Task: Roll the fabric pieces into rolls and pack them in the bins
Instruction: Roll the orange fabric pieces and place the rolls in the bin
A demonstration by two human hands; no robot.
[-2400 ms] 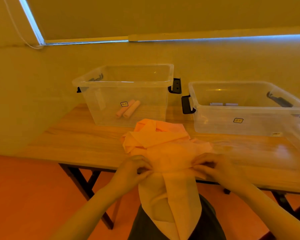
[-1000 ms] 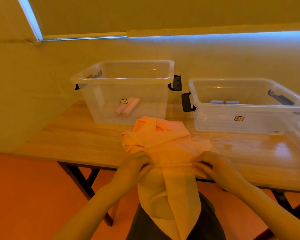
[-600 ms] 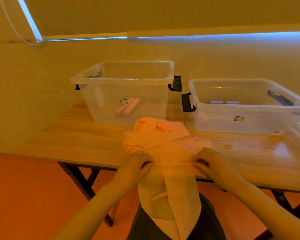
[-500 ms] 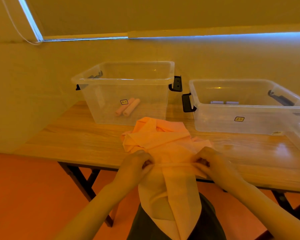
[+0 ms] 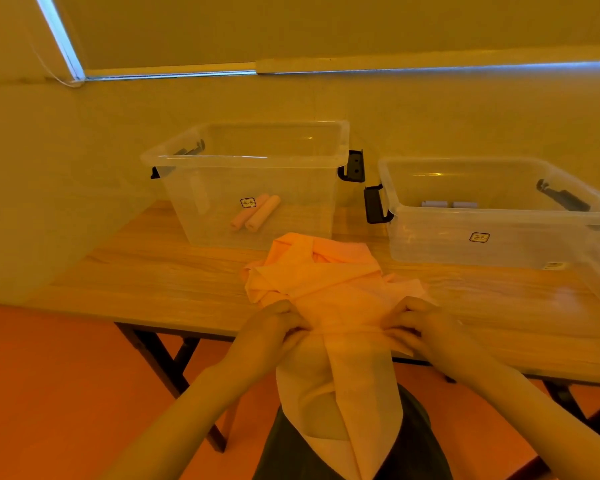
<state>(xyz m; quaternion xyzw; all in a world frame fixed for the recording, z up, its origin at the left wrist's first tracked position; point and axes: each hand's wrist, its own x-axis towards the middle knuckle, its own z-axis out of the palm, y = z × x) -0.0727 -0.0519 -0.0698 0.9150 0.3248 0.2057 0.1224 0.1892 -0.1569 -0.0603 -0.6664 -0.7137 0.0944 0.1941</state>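
Nearest, the peach fabric [image 5: 340, 393] hangs off the counter [image 5: 160, 282] edge onto the person's lap, its far part bunched on top. It looks light, soft and limp, so it is best taken along one folded edge. The left hand [image 5: 269, 332] and right hand [image 5: 418, 323] do so, fingers curled, pinching a fold. Beyond, the left bin [image 5: 257, 237] holds two pink rolls [image 5: 255, 216]; the right bin [image 5: 492, 251] holds pale ones.
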